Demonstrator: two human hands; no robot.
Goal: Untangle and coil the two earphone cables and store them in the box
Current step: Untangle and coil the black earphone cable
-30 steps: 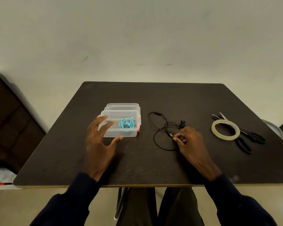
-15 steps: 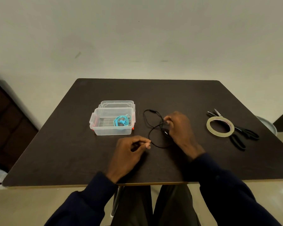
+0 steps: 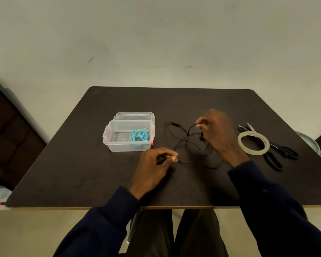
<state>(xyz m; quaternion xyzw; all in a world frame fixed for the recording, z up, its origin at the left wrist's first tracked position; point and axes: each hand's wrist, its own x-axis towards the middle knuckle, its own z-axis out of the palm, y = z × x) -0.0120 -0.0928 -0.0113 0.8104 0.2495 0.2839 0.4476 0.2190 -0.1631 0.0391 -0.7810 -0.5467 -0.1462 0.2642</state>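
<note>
Head view, going L to R: we're seeing the clear plastic storage box w/ orange latches sitting open on the dark brown table, its transparent lid lying just behind it. Coiled turquoise earphone cable is lying inside the box, toward its right end, so by our reckoning one cable is stored and one is left.

Next, our left hand is resting near the table's front, thumb and forefinger pinching one end of the thin black earphone cable. That cable is sprawling in loose crossed loops on the table between both hands. Our right hand is hovering above the far side of the loops, fingertips pinching another strand near the black earbuds.

Far right, a translucent tape roll is lying partly over the black-handled scissors, well apart from the cable.

Handling, as we're judging it: the cable is very light, limp and springy, so it's prob. going to kink or re-knot if yanked. Best hold is at the stiff plug end and near the buds, easing loops apart gently.
</note>
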